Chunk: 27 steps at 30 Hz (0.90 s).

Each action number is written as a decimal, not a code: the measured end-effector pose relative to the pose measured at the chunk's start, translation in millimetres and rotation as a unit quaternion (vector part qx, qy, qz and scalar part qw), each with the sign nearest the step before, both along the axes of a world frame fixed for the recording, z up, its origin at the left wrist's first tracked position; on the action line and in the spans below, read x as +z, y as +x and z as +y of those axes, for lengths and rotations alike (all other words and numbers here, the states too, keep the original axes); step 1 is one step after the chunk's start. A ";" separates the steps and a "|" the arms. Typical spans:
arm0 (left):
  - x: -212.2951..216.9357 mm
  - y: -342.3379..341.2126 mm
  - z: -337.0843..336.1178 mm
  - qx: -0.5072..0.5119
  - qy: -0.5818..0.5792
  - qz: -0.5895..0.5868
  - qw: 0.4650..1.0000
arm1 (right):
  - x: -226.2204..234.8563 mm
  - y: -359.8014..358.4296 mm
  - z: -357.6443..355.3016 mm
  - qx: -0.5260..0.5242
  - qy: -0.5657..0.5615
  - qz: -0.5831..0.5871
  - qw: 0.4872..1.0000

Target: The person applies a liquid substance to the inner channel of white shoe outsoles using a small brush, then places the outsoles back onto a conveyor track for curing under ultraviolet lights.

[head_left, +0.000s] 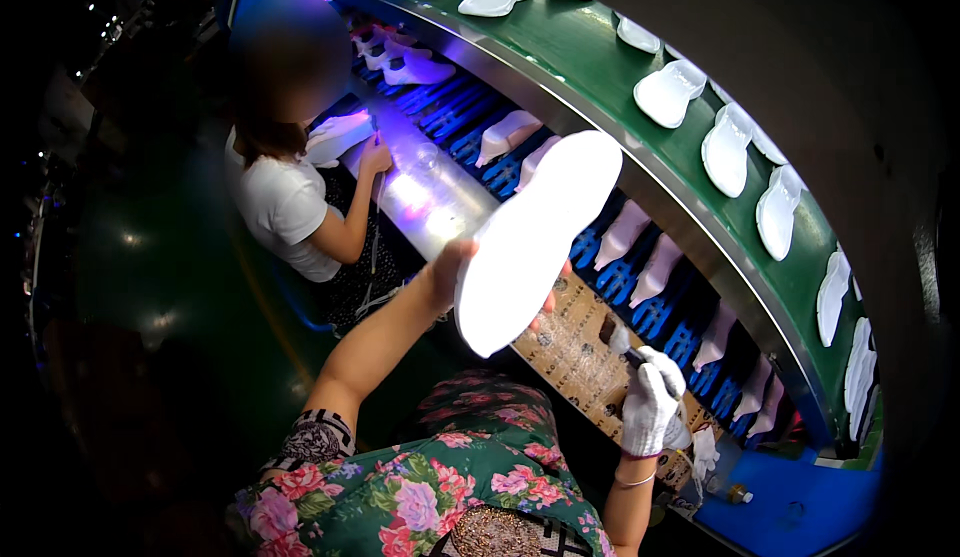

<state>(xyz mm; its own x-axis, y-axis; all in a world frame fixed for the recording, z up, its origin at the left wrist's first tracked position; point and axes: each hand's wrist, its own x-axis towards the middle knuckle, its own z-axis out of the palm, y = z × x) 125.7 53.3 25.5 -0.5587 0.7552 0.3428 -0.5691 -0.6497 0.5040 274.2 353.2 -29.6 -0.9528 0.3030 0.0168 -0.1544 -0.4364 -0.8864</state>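
A large white shoe sole (pixel 540 242) is held up in front of me, tilted, its bright face turned toward me. My bare left hand (pixel 452 275) is closed around its edges, with fingertips showing along the right side. In a white knitted glove, my right hand (pixel 650 404) grips a brush (pixel 622 341) by its dark handle. The brush's pale head points up and left over the brown printed covering of the bench (pixel 575 342), apart from the sole. Part of the rack behind is hidden by the sole.
Pink heeled shoes (pixel 655 269) stand on a rack with blue holders beyond the bench. Above runs a green conveyor (pixel 600 72) carrying several white soles (pixel 727 152). At left sits a co-worker (pixel 290 207) holding a white piece. A small bottle (pixel 738 494) lies on a blue surface, lower right.
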 end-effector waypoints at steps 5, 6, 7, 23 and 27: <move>41.6 -127.4 30.4 0.004 0.066 0.047 0.997 | -9.6 -0.1 -35.7 -0.025 -0.027 -0.101 0.994; 41.9 -150.2 38.8 0.081 0.055 -0.031 0.995 | -13.6 -3.9 -42.7 -0.016 -0.024 -0.106 0.994; 36.2 -168.5 50.2 0.156 0.044 -0.112 0.980 | -18.8 -7.7 -49.0 -0.009 -0.020 -0.113 0.993; 22.6 -260.2 56.0 0.599 -0.567 0.382 0.417 | -28.9 -17.3 -83.1 -0.031 0.001 -0.178 0.984; 23.0 -292.0 74.7 0.574 -0.590 0.393 0.409 | -25.7 -20.0 -85.5 -0.048 0.031 -0.190 0.980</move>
